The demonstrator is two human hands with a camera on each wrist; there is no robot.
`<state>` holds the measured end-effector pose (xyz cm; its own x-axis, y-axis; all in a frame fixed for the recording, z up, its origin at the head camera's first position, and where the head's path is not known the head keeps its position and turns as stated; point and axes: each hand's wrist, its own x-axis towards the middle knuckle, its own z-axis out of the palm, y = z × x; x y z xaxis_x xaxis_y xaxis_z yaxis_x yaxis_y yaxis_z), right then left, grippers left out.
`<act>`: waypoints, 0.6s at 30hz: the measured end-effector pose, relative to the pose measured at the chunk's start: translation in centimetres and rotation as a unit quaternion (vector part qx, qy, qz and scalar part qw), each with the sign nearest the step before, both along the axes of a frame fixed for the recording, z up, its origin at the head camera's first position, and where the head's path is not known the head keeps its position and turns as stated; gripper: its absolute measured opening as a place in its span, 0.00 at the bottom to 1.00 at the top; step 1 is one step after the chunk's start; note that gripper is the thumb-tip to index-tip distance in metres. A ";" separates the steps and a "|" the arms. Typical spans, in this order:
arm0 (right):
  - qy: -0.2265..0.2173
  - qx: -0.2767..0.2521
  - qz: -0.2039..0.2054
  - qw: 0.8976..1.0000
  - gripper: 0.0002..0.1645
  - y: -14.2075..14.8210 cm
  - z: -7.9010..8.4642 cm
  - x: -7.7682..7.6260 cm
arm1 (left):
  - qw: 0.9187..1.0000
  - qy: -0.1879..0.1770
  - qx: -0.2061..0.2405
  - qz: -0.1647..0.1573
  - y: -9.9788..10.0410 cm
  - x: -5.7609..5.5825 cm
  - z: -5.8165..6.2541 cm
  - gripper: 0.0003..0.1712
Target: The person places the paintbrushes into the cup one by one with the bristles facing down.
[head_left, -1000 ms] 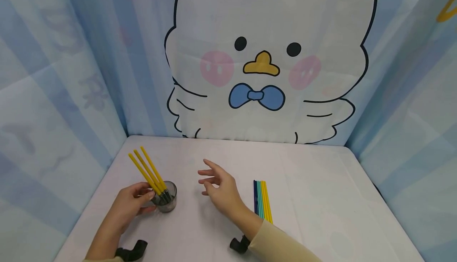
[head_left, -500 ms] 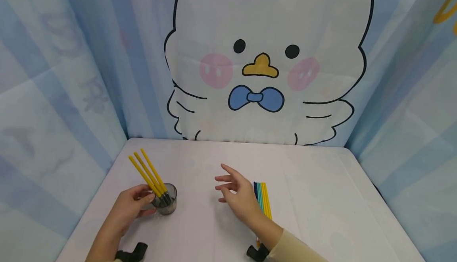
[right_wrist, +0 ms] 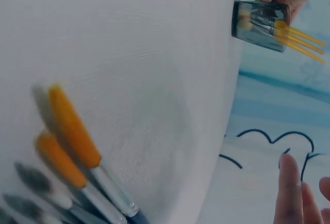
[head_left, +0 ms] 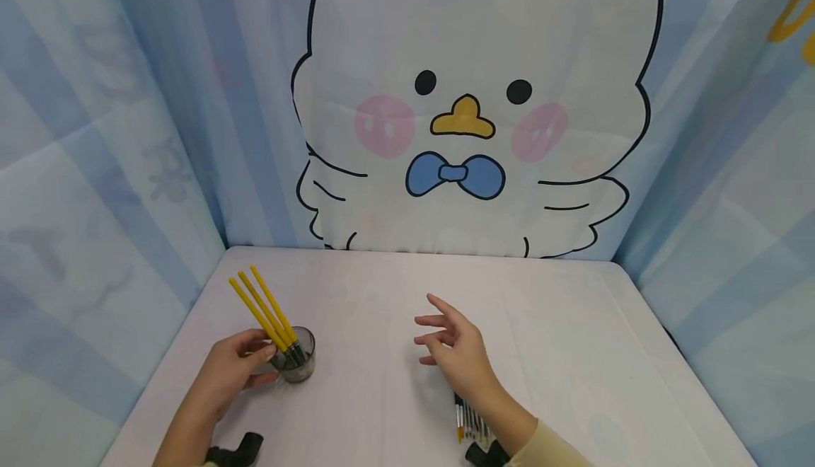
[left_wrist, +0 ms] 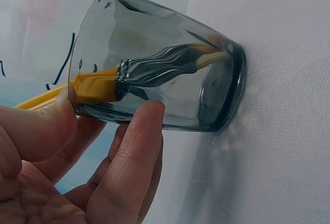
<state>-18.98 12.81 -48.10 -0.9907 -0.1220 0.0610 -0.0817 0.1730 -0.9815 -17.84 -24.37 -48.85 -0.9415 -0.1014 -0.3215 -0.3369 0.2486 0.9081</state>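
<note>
My left hand [head_left: 232, 364] holds a smoky clear glass cup [left_wrist: 154, 74] by its side, thumb up at the rim and a finger along the wall. Three yellow-handled paintbrushes [head_left: 267, 311] stand in the cup, bristles down, leaning left. Well to the right, my right hand [head_left: 460, 350] hovers over the table with fingers loosely extended and nothing in them. Beneath it lies a row of loose paintbrushes [head_left: 467, 421]; hand and forearm hide their handles. The right wrist view shows their tips, some orange bristles [right_wrist: 75, 131] and some dark ones [right_wrist: 33, 177].
Both things stand on a table [head_left: 356, 410] with a white cloth. A curtain [head_left: 210, 99] with a cartoon chick print closes off the back, and striped cloth hangs on both sides. Black wrist mounts [head_left: 237, 449] show at the near edge.
My right hand has moved to the right, away from the cup and over the loose paintbrushes, now covering their handles. The left hand and the cup have stayed in place.
</note>
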 end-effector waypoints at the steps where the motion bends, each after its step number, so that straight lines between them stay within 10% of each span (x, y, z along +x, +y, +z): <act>1: -0.004 0.000 -0.005 1.000 0.45 0.3 0.0 0.1 | 1.000 0.000 0.000 0.000 0.0 0.0 0.0 0.26; 18: -0.061 0.034 -0.088 0.994 0.42 5.5 -0.6 1.1 | 1.000 -0.002 0.002 0.000 -0.1 -0.1 -0.2 0.27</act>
<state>-17.90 18.30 -48.68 -0.9966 0.0531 -0.0630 0.0740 0.2401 -0.9679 -17.94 -24.49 -49.02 -0.9400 -0.1000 -0.3262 -0.3410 0.2455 0.9074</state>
